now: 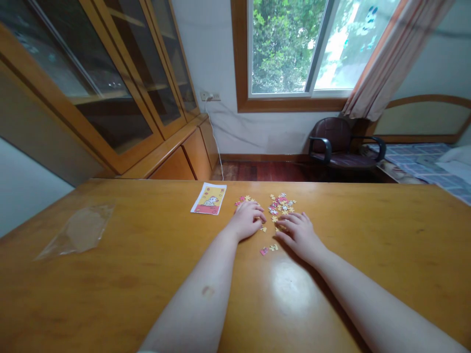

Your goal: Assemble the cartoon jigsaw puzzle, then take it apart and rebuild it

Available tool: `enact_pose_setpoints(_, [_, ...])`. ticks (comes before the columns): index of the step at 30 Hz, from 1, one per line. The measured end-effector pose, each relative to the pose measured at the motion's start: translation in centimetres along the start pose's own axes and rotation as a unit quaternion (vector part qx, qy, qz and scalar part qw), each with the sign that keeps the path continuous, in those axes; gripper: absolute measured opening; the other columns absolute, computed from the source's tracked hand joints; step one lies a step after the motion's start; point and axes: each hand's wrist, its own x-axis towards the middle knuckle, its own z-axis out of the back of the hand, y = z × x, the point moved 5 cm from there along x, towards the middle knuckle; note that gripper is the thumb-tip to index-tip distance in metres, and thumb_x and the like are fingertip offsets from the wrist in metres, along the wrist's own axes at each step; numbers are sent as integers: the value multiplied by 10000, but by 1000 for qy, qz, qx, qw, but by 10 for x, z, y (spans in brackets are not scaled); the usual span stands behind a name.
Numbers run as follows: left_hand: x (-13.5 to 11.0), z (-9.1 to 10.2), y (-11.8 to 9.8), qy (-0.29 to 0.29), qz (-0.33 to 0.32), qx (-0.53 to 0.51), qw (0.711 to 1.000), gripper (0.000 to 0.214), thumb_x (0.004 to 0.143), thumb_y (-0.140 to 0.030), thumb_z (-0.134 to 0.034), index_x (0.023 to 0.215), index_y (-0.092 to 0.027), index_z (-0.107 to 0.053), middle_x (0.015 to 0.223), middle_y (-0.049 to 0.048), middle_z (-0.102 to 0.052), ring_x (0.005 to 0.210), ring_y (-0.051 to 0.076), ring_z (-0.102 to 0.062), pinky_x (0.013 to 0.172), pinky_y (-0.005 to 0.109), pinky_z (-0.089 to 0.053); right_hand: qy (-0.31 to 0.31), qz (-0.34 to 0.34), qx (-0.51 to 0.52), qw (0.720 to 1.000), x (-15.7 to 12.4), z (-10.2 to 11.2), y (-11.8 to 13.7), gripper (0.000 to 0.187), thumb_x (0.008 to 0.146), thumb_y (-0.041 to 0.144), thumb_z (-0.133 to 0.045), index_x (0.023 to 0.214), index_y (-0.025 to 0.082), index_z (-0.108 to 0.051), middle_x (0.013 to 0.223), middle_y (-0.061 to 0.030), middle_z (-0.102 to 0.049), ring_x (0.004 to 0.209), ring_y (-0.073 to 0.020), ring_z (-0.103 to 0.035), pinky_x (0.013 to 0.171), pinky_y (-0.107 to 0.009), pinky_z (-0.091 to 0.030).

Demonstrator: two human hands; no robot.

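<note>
Small pink, yellow and white jigsaw puzzle pieces (281, 203) lie loose on the wooden table (147, 289), some heaped beyond my hands. My left hand (247, 219) rests palm down over part of the left group, fingers spread and slightly curled; what lies under it is hidden. Across a narrow gap, my right hand (299, 234) lies palm down with fingers apart at the near edge of the right heap, touching or just above a few pieces. Closer to me are a pink piece (264, 251) and a pale yellow piece (274, 247).
A picture card (209, 199) with a white animal on yellow and pink lies left of the pieces. Farther left is a clear plastic bag (79, 228). Beyond the table stand a glass-door cabinet (172, 142), an armchair (333, 142) and a bed (415, 159).
</note>
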Motion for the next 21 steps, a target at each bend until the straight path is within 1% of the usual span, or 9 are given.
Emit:
enact_pose_setpoints(4, [2,-1,2,11,7,21,1000,285,771,-124,-519,791,-286,-753,1079,-6,-679,1157,211,-493,1070,421,-308,11,-6,-22,1000,-2,4,6,278,903,367,-486,798,253,-717,1046,-48,-674,1106,-255,-509,1057,-572,-215])
enact_pose_setpoints(5, [2,-1,2,13,7,24,1000,292,772,-119,-517,800,-288,-754,1084,-7,-678,1158,211,-492,1071,423,-308,25,1,-22,999,-3,3,8,274,904,374,-484,824,267,-723,1076,-43,-666,1136,-263,-491,1062,-583,-199])
enact_pose_setpoints(8, [1,-1,2,14,2,25,1000,275,775,-137,-536,826,-295,-755,1083,-6,-677,1160,214,-488,1073,426,-306,69,40,-13,997,-5,0,17,258,889,421,-510,1042,329,-697,1247,-41,-590,1246,-306,-398,1063,-625,-164])
enact_pose_setpoints(10, [0,-2,1,13,-7,21,1000,246,774,-160,-557,817,-299,-755,1073,-8,-678,1157,217,-488,1067,421,-314,76,68,6,995,-6,0,22,269,880,410,-529,1090,333,-678,1282,-46,-565,1269,-307,-374,1073,-617,-158])
enact_pose_setpoints(13, [-1,-4,-1,15,-20,12,1000,226,767,-167,-571,772,-301,-754,1058,-14,-681,1167,220,-480,1056,405,-325,77,113,54,989,-6,4,28,172,860,337,-566,924,303,-722,1155,-38,-628,1193,-258,-454,1091,-547,-198])
enact_pose_setpoints(15, [-3,-5,-2,17,-29,6,999,193,762,-191,-592,775,-297,-752,1056,-13,-681,1173,222,-476,1060,400,-320,83,138,79,984,-6,6,31,133,836,323,-598,820,280,-723,1059,-33,-656,1121,-233,-504,1089,-520,-221])
enact_pose_setpoints(17, [-3,-6,-4,25,-39,2,999,136,745,-247,-636,804,-292,-750,1064,-8,-678,1175,229,-474,1069,403,-308,85,150,90,981,-6,8,32,146,834,333,-604,773,261,-715,1003,-33,-667,1076,-223,-529,1087,-516,-226])
enact_pose_setpoints(19, [-3,-7,-6,34,-45,1,998,134,717,-291,-676,831,-287,-747,1072,-4,-676,1174,237,-472,1076,409,-295,90,155,88,980,-6,9,32,196,857,343,-578,753,249,-714,977,-33,-674,1056,-217,-538,1086,-512,-225])
enact_pose_setpoints(21, [-3,-6,-6,34,-45,1,998,159,704,-302,-689,852,-282,-744,1072,-1,-677,1167,238,-475,1075,409,-292,100,152,81,980,-6,8,32,231,884,351,-541,786,254,-726,989,-37,-675,1066,-218,-533,1089,-512,-217])
